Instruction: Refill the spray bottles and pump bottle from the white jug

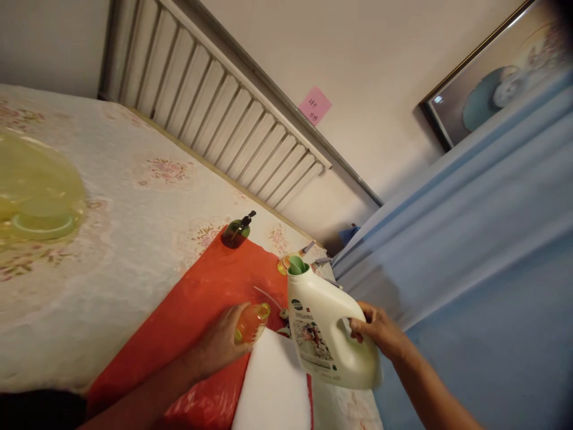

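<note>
while the right hand [378,328] has its fingers curled around the handle of a cream plastic jug [329,328], the left hand [226,334] is wrapped, half curled, around a small bottle [251,325] above the red sheet [201,298]. the jug is at the right side of this sheet; it has a smooth body, a printed label with a flower-like picture, and a green spout [296,264] in its uncapped neck. the small bottle is transparent, with orange-yellow colour. on the sheet's far corner stands a dark green pump bottle [235,234].
</note>
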A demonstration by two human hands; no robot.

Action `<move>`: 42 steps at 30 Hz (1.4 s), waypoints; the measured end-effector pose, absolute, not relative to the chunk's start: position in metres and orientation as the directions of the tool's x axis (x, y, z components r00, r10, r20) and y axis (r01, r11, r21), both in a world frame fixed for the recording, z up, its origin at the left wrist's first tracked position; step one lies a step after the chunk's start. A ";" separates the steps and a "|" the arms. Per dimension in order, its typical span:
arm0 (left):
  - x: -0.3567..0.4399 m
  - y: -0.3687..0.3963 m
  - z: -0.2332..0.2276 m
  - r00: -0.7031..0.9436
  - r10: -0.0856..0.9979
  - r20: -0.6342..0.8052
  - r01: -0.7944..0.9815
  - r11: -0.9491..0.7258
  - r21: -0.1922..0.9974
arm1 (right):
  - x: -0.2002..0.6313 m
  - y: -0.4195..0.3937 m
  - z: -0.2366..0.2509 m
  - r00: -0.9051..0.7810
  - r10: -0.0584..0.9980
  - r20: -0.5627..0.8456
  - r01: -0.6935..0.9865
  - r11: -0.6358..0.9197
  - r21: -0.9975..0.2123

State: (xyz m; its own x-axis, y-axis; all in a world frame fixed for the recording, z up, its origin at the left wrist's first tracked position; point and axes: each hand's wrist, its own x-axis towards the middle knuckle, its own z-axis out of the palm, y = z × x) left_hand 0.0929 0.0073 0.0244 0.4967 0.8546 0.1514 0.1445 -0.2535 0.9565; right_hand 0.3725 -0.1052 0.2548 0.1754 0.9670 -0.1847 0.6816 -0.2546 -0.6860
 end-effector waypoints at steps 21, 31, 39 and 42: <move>0.096 0.019 0.011 0.452 0.875 0.174 0.169 -0.276 0.946 | 0.349 -0.092 0.269 0.024 0.959 -0.281 0.726 -0.210 -0.655; 0.099 0.017 0.006 0.421 0.882 0.212 0.123 -0.287 0.950 | 0.347 -0.103 0.280 0.028 0.939 -0.343 0.790 -0.231 -0.568; 0.100 0.020 0.002 0.450 0.864 0.226 0.135 -0.316 0.939 | 0.350 -0.104 0.283 0.014 0.917 -0.399 0.843 -0.226 -0.488; 0.101 0.020 -0.003 0.462 0.859 0.222 0.153 -0.323 0.934 | 0.347 -0.106 0.285 0.025 0.912 -0.410 0.854 -0.233 -0.466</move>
